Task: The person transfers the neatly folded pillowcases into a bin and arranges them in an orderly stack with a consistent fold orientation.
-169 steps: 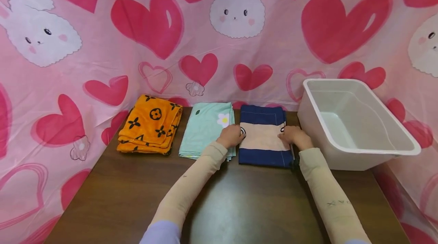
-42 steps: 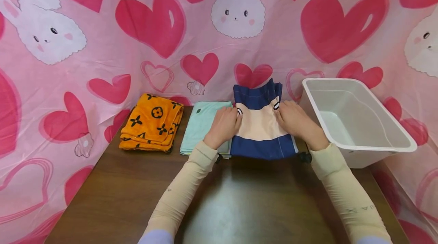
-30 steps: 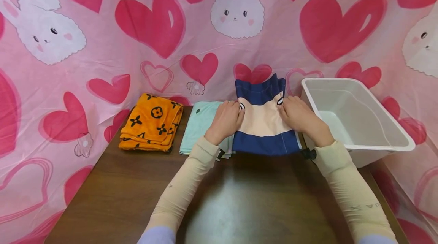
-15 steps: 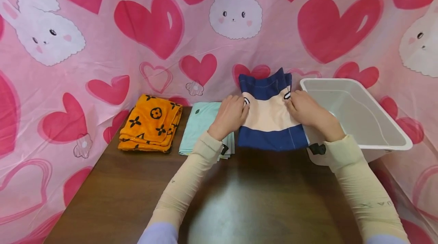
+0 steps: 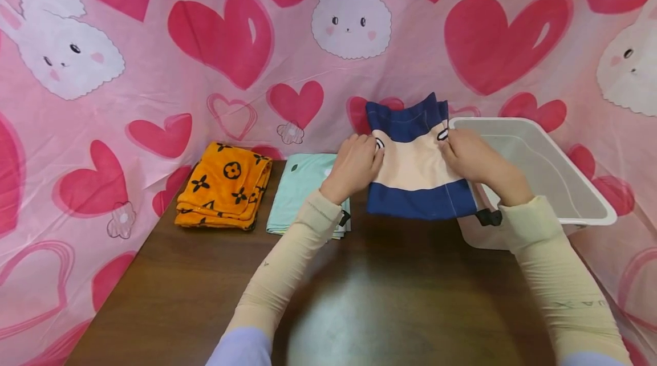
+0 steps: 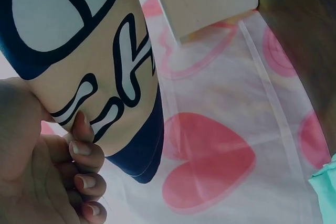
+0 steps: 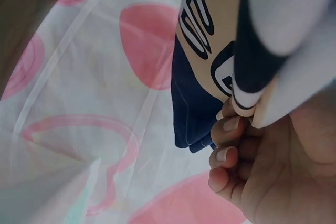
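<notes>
Both hands hold up a folded navy-and-beige cloth (image 5: 417, 166) in the head view, its front edge raised over the table. At its left side, my left hand (image 5: 354, 165) pinches the beige band between thumb and fingers. The right hand (image 5: 473, 155) grips the opposite side, overlapping the near-left rim of a white plastic tub (image 5: 544, 166). In the left wrist view, the cloth (image 6: 137, 153) shows large outlined lettering on its underside, and the left hand's fingers curl at its edge. The right wrist view shows the right hand (image 7: 268, 166) pinching a layered edge.
A folded orange cloth (image 5: 226, 183) with black motifs lies at the back left of the brown table (image 5: 369, 309). Beside it, a folded mint cloth (image 5: 297, 189) is partly covered by the left forearm. A pink heart-and-bunny backdrop (image 5: 292, 52) rises behind.
The navy-and-beige cloth, flat on the table at first, has been lifted by both hands and carried right, now overlapping the tub's left edge. The orange and mint cloths stay put.
</notes>
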Demonstrator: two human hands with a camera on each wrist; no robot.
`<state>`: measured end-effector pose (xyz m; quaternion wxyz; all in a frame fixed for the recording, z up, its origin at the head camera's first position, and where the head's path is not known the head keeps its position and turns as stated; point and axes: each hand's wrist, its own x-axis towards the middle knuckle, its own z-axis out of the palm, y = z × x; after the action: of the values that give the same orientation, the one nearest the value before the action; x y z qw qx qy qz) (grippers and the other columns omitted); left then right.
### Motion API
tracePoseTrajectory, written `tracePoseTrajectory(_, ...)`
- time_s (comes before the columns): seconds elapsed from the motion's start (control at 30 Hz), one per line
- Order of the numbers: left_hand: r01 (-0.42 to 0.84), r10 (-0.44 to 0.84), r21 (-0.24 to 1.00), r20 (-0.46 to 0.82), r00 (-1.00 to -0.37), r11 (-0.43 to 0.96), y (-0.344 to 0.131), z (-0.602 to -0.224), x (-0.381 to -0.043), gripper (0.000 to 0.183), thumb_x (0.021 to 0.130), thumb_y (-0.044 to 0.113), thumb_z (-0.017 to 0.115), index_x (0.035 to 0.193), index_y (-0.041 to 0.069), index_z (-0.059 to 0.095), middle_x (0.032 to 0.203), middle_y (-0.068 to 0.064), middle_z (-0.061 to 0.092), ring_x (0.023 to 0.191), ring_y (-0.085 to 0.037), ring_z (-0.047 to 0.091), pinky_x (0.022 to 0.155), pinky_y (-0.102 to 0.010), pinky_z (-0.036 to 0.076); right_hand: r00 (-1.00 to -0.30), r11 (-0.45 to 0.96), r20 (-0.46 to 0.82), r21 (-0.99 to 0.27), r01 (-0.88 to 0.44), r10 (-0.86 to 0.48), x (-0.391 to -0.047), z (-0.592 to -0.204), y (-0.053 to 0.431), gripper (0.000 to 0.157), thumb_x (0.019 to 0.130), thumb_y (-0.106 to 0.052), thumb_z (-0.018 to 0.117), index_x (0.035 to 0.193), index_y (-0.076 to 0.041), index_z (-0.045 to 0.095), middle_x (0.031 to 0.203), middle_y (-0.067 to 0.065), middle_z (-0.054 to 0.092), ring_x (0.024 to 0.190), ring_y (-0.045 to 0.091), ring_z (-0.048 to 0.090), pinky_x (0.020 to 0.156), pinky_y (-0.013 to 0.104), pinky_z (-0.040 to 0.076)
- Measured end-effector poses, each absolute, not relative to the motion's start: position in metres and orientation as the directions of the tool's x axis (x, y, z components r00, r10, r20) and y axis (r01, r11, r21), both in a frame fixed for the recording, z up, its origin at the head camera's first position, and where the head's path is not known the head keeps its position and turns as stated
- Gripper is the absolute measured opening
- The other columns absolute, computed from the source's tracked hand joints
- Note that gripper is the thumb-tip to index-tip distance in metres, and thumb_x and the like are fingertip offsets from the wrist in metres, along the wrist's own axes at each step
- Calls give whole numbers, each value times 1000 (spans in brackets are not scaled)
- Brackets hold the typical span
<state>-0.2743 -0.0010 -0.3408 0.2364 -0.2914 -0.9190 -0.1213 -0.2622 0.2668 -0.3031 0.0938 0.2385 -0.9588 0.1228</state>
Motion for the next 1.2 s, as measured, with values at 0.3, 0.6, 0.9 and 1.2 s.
tracePoseTrajectory(0.3,571,468,55,511,-721,819,9,-333,-273,33,105,29,46,88,7,62,85,-9,63,81,-26,59,71,-36,47,-869,864,236,-165,-476,-434,-265,-297,277,29,104,-12,44,81,3,53,71,15,50,77,39,57,76,51,43)
tracePoseTrajectory(0.6,571,466,45,525,-712,820,23,-327,-276,32,104,29,46,89,7,63,85,-8,65,82,-25,59,72,-35,48,-889,886,227,-157,-436,-397,-262,-294,289,28,104,-14,43,90,8,54,77,20,53,81,41,57,78,54,44)
tracePoseTrajectory(0.9,575,477,26,528,-702,818,35,-324,-275,33,104,32,45,95,7,64,87,-7,66,82,-23,59,73,-34,48,-891,895,237,-135,-426,-389,-262,-295,303,26,102,-14,46,92,9,54,78,20,54,83,42,57,79,54,43)
tracePoseTrajectory(1.2,583,492,22,512,-704,812,49,-316,-276,35,105,34,44,96,8,67,93,-6,68,86,-22,60,76,-33,48,-892,893,234,-146,-425,-386,-262,-288,315,28,102,-12,45,98,13,57,82,25,57,88,48,59,85,59,45)
